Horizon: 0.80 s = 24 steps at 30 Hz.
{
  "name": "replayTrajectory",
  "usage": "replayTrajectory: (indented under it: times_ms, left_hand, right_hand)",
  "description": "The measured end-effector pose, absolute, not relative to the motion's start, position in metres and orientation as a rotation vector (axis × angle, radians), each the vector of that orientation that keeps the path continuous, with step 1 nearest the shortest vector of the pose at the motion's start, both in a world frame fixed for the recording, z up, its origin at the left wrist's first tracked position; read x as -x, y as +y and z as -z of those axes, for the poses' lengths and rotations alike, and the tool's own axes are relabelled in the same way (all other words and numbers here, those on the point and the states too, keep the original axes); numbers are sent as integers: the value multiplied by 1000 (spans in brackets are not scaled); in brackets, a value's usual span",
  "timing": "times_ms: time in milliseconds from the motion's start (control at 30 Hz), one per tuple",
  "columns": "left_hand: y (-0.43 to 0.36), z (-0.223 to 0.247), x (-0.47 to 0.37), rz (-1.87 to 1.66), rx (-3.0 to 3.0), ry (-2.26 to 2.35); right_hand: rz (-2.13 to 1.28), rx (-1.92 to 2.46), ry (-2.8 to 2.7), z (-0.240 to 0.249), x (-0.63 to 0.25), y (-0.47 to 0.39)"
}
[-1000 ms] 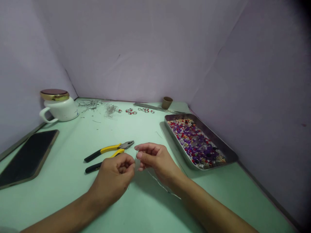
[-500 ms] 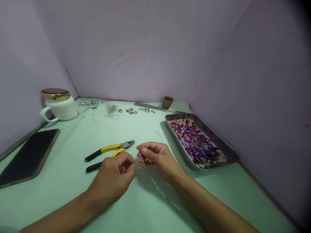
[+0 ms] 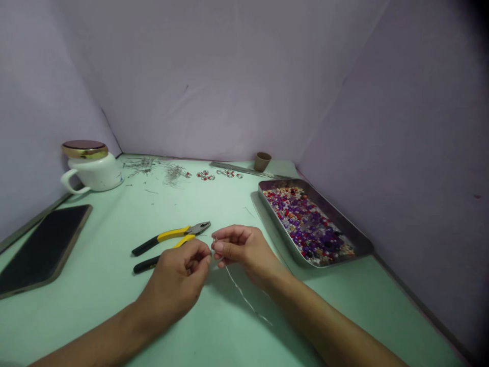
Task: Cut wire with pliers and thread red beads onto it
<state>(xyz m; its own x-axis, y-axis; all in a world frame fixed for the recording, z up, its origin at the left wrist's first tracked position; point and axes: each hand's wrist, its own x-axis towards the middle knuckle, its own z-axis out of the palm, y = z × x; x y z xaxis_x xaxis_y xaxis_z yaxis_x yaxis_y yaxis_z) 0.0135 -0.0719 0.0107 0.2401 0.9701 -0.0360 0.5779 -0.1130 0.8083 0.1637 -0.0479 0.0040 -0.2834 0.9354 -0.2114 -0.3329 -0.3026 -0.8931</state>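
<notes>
A thin silvery wire hangs from the fingertips of my right hand and trails down toward the front right, over the green tabletop. Thumb and fingers of that hand are pinched on it. Close beside it on the left, my left hand has its fingers curled into a pinch, its tips by the wire's upper part; what lies between them is too small to make out. Pliers with yellow and black handles lie partly open behind my left hand, jaws pointing right.
On the right stands a metal tray of mixed beads. A phone and a lidded white cup are at left. Farther back are wire scraps, beaded pieces, long wires and a small brown cup.
My right hand has turned slightly and its fingertips are nearer my left hand. The wire's loose end has shifted a little left.
</notes>
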Motion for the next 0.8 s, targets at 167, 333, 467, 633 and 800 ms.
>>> replayTrajectory:
  times_ms: [167,333,467,633,800]
  left_hand:
    - [-72,-12,-13,-692,-1824,1361]
    - [-72,-14,-15,-697,-1788,1359]
    - [-71,-14,-14,-692,-1760,1329]
    - [-67,-13,-10,-680,-1671,1215]
    - [-65,-15,-11,-655,-1579,1149]
  right_hand:
    - [-1754,979,-954,-6,-164,-49]
    - [-1764,967,-961,-7,-163,-49]
    - [-1751,958,-998,-6,-164,-50]
    - [-1750,909,-1041,-5,-164,-51]
    - [-1772,873,-998,-4,-163,-51]
